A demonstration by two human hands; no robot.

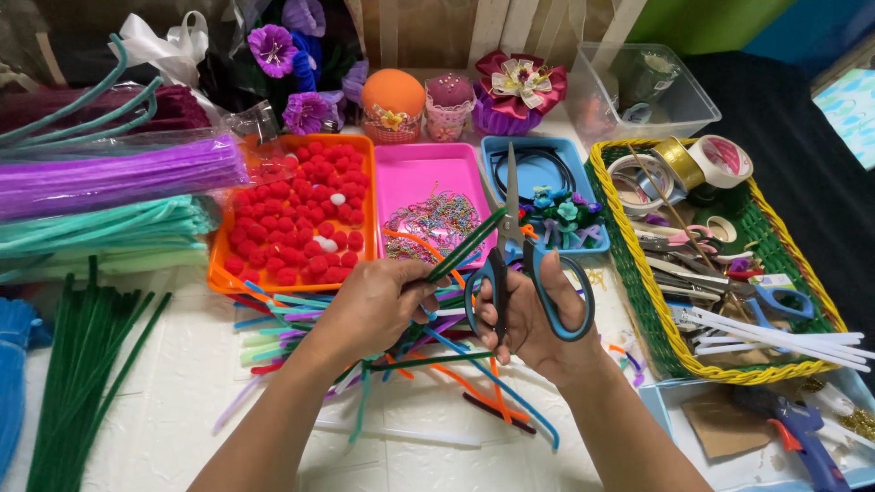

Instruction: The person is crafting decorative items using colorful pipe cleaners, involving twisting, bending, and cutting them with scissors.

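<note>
The left hand [378,305] is closed around a dark green pipe cleaner [467,244], pinching it between thumb and fingertips so that the stem slants up and to the right from the fist. It looks thin, fuzzy and straight along the part that shows, and its upper end reaches the blades of the scissors [515,264]. The right hand [538,319] grips those scissors, fingers through the blue and black loop handles, with the long pale blades pointing straight up and nearly together. Whether the blades touch the stem or stand just behind it is hard to tell from here.

Under both hands lies a loose heap of pipe cleaners [437,364] in orange, blue, green and purple, on a white table [182,401]. The lower end of the green stem is lost inside the left palm. Beyond the hands sit an orange tray [219,273] full of red pompoms [292,219], a pink tray [428,169], and a blue tray [492,150]. To the right a yellow-rimmed basket [638,282] holds tape rolls and tools, its contents too crowded to sort out. Bundles of purple and green stems run off the left edge.
</note>
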